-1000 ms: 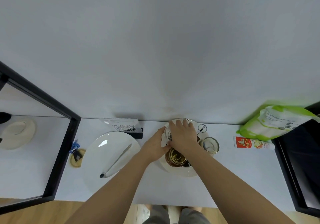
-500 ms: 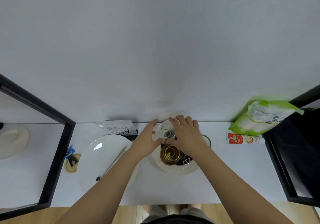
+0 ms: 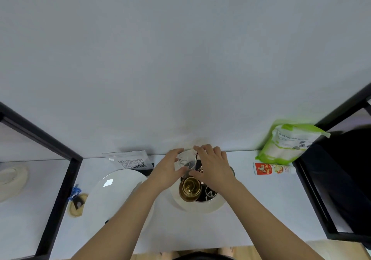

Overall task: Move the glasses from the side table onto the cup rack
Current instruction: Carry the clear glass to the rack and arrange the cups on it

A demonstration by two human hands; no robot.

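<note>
While a clear glass point(image 3: 185, 161) is cupped between the left hand point(image 3: 167, 171) and right hand point(image 3: 213, 166) over the cup rack point(image 3: 200, 204) by the surface's far edge, placement looks underway. Next: mouth aligned onto a peg, beside the amber glass point(image 3: 189, 188).

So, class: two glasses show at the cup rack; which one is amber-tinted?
The amber glass sitting nearest the person, untouched. The clear glass beyond it sits between the left hand and right hand.

Head-worn view, steeply down over table point(image 3: 251, 209)
</note>
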